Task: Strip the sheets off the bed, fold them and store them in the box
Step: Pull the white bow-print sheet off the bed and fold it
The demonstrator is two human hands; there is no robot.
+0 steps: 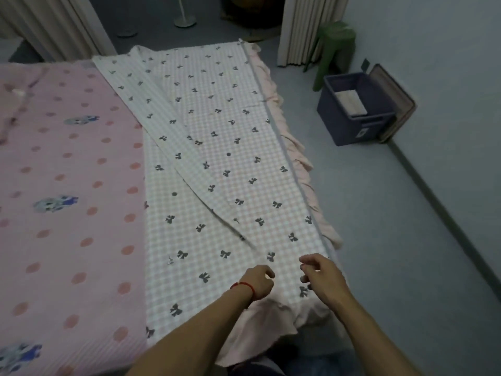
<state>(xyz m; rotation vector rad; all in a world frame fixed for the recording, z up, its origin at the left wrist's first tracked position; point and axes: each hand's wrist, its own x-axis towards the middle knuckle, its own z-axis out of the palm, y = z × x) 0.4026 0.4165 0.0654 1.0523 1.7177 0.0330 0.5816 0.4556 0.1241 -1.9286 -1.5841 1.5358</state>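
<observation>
Both hands at sheet edge (near).

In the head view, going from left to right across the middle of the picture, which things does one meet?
Pink dotted mattress cover → checked sheet with bows → pink ruffle at the bed edge → grey floor → blue storage box → lid leaning on the wall.

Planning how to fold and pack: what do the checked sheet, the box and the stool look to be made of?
Checked sheet: thin woven cloth, likely cotton, matte; it creases and drapes, with a ruffled pink edge.
Box: rigid plastic, dark blue, slight sheen, with a moulded rim.
Stool: green moulded plastic by its smooth one-piece look, though it is blurred.
</observation>
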